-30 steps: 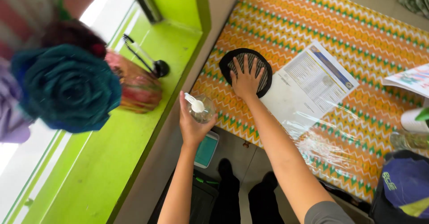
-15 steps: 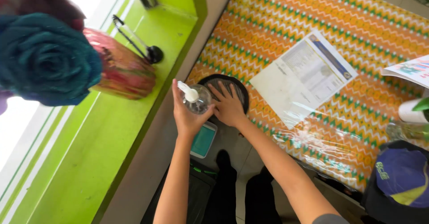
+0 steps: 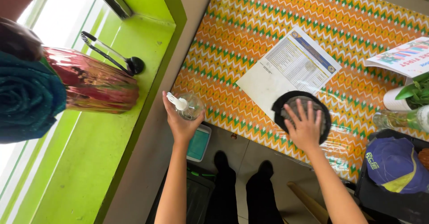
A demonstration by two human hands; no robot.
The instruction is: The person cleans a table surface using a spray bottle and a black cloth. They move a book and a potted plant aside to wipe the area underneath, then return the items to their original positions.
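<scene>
The left hand (image 3: 181, 122) is curled around a small clear pump bottle (image 3: 187, 105), held just off the near left corner of the table (image 3: 250, 23). The right hand (image 3: 304, 128) lies flat with fingers spread on a round black cloth (image 3: 279, 112) at the table's near edge. The cloth overlaps a printed sheet (image 3: 290, 67) lying farther in. On the green windowsill (image 3: 111, 130) to the left stands a shiny red vase (image 3: 96, 85), with a black spoon (image 3: 114, 56) beyond it.
</scene>
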